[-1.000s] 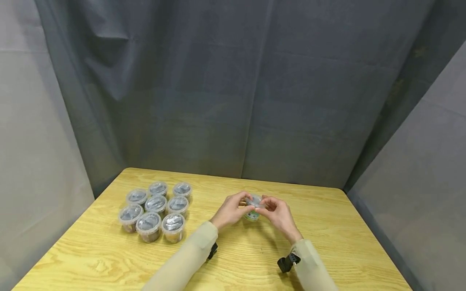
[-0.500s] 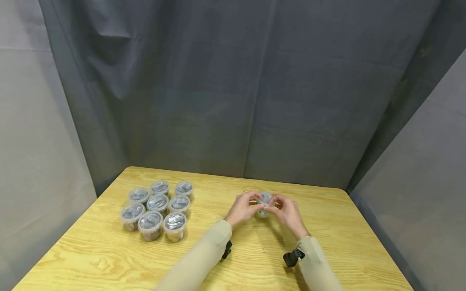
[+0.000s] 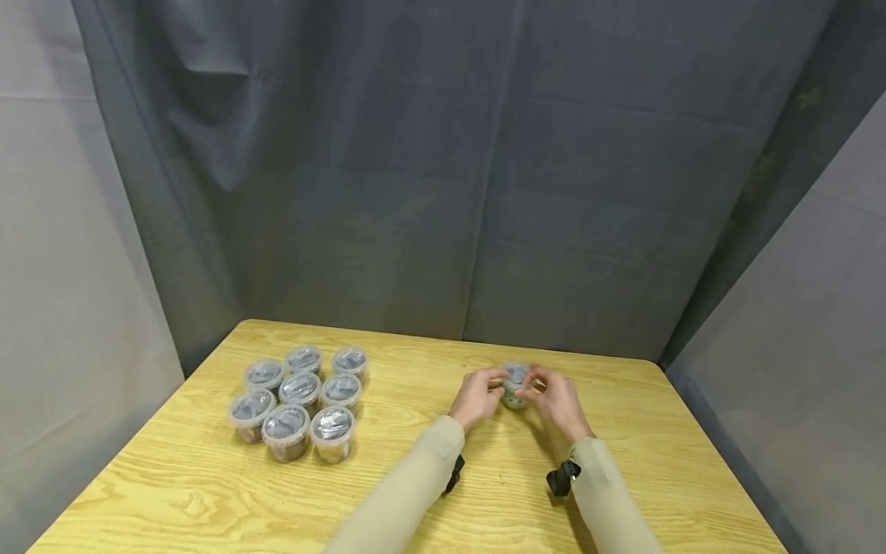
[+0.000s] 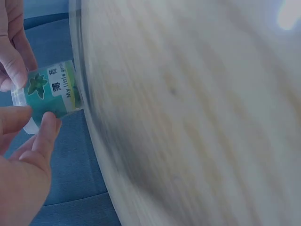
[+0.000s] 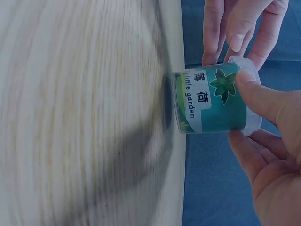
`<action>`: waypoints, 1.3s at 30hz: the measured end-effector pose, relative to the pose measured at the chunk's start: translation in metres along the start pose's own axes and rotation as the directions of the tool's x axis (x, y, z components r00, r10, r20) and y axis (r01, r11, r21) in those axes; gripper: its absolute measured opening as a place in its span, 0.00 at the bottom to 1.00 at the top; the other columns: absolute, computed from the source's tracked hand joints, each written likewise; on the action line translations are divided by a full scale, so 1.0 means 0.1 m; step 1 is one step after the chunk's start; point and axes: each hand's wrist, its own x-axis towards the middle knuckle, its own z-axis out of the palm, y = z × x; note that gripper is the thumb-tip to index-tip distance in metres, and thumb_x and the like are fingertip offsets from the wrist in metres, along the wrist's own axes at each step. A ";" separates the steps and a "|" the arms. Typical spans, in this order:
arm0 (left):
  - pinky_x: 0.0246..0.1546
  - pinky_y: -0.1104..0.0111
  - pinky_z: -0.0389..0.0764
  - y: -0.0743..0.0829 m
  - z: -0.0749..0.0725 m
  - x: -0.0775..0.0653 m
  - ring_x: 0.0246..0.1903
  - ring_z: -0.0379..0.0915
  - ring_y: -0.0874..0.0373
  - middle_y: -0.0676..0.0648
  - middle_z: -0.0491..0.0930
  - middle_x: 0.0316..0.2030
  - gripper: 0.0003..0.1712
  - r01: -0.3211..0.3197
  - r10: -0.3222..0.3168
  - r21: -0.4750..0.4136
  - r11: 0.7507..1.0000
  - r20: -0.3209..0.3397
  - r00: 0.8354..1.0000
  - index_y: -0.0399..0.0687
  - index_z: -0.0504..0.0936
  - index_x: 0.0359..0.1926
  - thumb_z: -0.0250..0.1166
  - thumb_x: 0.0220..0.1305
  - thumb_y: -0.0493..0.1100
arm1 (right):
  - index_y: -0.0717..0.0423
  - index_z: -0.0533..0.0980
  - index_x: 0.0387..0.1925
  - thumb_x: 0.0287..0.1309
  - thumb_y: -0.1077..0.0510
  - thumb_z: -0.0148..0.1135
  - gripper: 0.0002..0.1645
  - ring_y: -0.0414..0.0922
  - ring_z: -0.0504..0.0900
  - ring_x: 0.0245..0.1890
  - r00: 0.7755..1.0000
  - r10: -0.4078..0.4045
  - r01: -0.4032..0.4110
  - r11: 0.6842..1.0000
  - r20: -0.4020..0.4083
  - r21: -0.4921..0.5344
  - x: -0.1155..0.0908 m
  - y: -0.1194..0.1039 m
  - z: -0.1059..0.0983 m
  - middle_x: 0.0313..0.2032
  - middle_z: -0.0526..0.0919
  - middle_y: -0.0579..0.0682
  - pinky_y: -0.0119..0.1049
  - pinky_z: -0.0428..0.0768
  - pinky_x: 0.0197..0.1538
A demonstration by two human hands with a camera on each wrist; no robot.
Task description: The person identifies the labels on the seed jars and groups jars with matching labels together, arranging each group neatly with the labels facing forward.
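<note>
A clear lidded plastic tub (image 3: 515, 375) with a green label, a mint-leaf picture and the words "little garden" is between my hands, its base close to the wooden table (image 5: 94, 94). My right hand (image 3: 559, 402) grips it near the lid, thumb (image 5: 256, 94) on the label side and fingers on the opposite side. On the other side, my left hand (image 3: 477, 396) has its fingers loosely bent, with fingertips right beside the tub. The right wrist view shows a small gap between the left thumb (image 5: 237, 40) and the tub (image 5: 216, 96).
Several similar lidded tubs (image 3: 300, 388) stand grouped on the table's left side, darker and brownish contents showing through their walls. A dark grey curtain (image 3: 443, 177) hangs behind the table's back edge, with lighter panels at both sides.
Both hands and the tub have shifted to the right across the table. The left hand's fingers have loosened from the lid area, while the right hand keeps its grip. The grouped tubs stay put.
</note>
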 end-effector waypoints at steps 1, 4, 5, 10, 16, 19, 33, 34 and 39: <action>0.51 0.62 0.84 0.01 0.01 0.01 0.57 0.78 0.47 0.47 0.77 0.61 0.20 0.004 -0.004 0.004 1.000 0.005 1.000 0.51 0.81 0.58 0.58 0.70 0.33 | 0.58 0.78 0.30 0.53 0.61 0.73 0.09 0.64 0.74 0.61 1.000 0.006 -0.006 1.000 0.000 0.003 0.01 0.01 0.00 0.62 0.74 0.68 0.52 0.79 0.58; 0.51 0.63 0.83 0.02 0.04 0.04 0.57 0.78 0.48 0.46 0.77 0.61 0.21 0.004 -0.005 0.022 1.000 0.017 1.000 0.50 0.80 0.60 0.57 0.70 0.31 | 0.59 0.77 0.31 0.54 0.62 0.72 0.09 0.65 0.72 0.63 1.000 0.014 -0.014 1.000 0.001 0.026 0.03 0.05 -0.02 0.64 0.71 0.69 0.51 0.79 0.59; 0.51 0.63 0.83 0.03 0.04 0.05 0.58 0.77 0.48 0.46 0.77 0.61 0.22 0.003 -0.004 0.025 1.000 0.022 1.000 0.50 0.79 0.61 0.56 0.70 0.31 | 0.59 0.78 0.31 0.54 0.62 0.72 0.09 0.64 0.72 0.63 1.000 0.022 -0.022 0.999 0.000 0.037 0.03 0.07 -0.02 0.64 0.71 0.68 0.50 0.78 0.59; 0.57 0.65 0.80 0.04 0.06 0.06 0.63 0.72 0.50 0.45 0.72 0.66 0.31 -0.009 0.005 0.040 0.999 0.090 0.996 0.47 0.74 0.66 0.53 0.64 0.23 | 0.60 0.78 0.32 0.54 0.62 0.72 0.09 0.63 0.73 0.62 0.999 0.033 -0.033 0.999 -0.003 0.038 0.03 0.13 -0.06 0.64 0.72 0.66 0.48 0.79 0.59; 0.60 0.65 0.77 0.05 0.07 0.04 0.64 0.70 0.46 0.43 0.60 0.73 0.40 -0.012 0.008 0.020 1.000 0.167 0.986 0.44 0.68 0.69 0.50 0.55 0.17 | 0.61 0.78 0.31 0.53 0.62 0.73 0.09 0.63 0.74 0.61 0.999 0.029 -0.029 0.999 -0.015 0.031 0.03 0.17 -0.06 0.63 0.73 0.67 0.49 0.80 0.57; 0.61 0.62 0.76 0.06 0.06 0.02 0.65 0.68 0.45 0.44 0.58 0.74 0.40 -0.017 0.005 0.067 0.998 0.183 0.983 0.45 0.67 0.70 0.51 0.56 0.18 | 0.61 0.78 0.31 0.53 0.63 0.73 0.09 0.64 0.74 0.62 0.999 0.034 -0.034 0.999 -0.011 0.037 0.04 0.19 -0.05 0.62 0.73 0.68 0.49 0.80 0.57; 0.69 0.56 0.68 0.05 0.11 0.03 0.71 0.58 0.47 0.42 0.58 0.74 0.38 -0.028 0.004 0.134 0.991 0.178 0.984 0.46 0.67 0.70 0.51 0.60 0.22 | 0.64 0.77 0.33 0.54 0.65 0.71 0.09 0.64 0.71 0.64 0.997 0.076 -0.077 0.994 0.019 0.081 0.02 0.20 -0.05 0.64 0.70 0.69 0.50 0.78 0.59; 0.69 0.56 0.68 0.05 0.11 0.03 0.71 0.58 0.47 0.42 0.58 0.74 0.38 -0.027 0.004 0.129 0.991 0.176 0.984 0.46 0.67 0.71 0.51 0.60 0.22 | 0.64 0.77 0.33 0.54 0.65 0.71 0.09 0.64 0.71 0.64 0.997 0.073 -0.074 0.994 0.021 0.079 0.02 0.20 -0.05 0.64 0.70 0.70 0.50 0.78 0.59; 0.70 0.55 0.66 0.04 0.13 0.03 0.71 0.57 0.46 0.41 0.57 0.74 0.38 -0.029 0.006 0.135 0.990 0.165 0.986 0.47 0.66 0.71 0.50 0.60 0.22 | 0.63 0.77 0.33 0.55 0.66 0.70 0.07 0.65 0.70 0.64 0.996 0.075 -0.078 0.995 0.043 0.065 0.03 0.18 -0.08 0.65 0.69 0.70 0.50 0.78 0.58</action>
